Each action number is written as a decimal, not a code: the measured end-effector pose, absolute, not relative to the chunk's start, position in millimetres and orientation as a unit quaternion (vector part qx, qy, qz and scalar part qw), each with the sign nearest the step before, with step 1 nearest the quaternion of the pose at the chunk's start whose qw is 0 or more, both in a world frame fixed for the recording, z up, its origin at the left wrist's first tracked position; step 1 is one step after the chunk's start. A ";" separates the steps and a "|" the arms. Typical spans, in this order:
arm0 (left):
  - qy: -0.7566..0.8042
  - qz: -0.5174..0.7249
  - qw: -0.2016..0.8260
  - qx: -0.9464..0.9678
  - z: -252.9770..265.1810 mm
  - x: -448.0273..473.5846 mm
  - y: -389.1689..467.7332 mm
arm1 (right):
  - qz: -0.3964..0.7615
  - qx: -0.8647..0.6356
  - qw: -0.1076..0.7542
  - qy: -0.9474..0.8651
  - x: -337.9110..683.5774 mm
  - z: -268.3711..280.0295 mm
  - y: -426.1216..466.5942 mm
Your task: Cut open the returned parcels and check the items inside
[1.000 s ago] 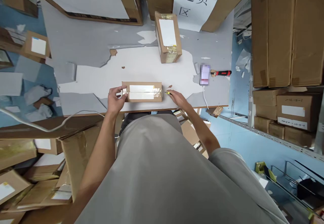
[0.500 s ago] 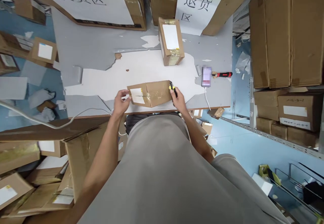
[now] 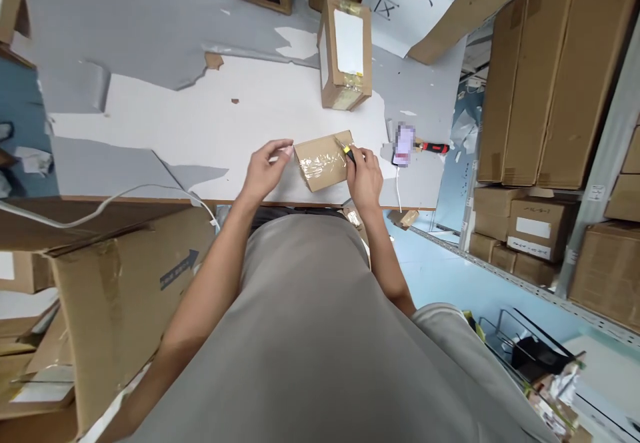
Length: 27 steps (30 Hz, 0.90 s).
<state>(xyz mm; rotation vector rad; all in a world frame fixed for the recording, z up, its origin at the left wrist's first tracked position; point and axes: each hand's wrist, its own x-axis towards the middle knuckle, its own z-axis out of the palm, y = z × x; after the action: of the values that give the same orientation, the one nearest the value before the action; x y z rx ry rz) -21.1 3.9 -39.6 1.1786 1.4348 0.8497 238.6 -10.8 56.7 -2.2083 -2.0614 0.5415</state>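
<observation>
Carton (image 3: 324, 168) turned since earlier on torn-surfaced tabletop (image 3: 165, 113); right grip (image 3: 366, 173) round cutter (image 3: 348, 153), left grip (image 3: 266, 169) unclear; shelving (image 3: 583, 233) at right

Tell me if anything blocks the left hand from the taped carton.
Nothing visible does: the left hand is at the left end of the taped carton, contact unclear. The cutter in the right hand is at the other end.

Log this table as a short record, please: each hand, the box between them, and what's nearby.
Left hand: fingertips at the box's left edge, contact unclear
Right hand: holding a yellow-and-black cutter at the box's right end
Box: cardboard, clear tape on the visible face
Beyond it: another carton, white label on top
To the right: phone, white cable, red-and-black handle
</observation>
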 end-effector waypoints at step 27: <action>0.618 0.340 0.539 0.460 6.3 -12.7 32.0 | 0.336 -0.645 -0.133 -0.673 165.3 122.0 -31.6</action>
<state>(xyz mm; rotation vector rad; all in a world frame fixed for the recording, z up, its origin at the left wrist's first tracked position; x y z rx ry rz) -12.7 32.0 6.3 1.0945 1.4708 0.8081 165.3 -31.6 122.0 -2.2198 -2.3140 1.1553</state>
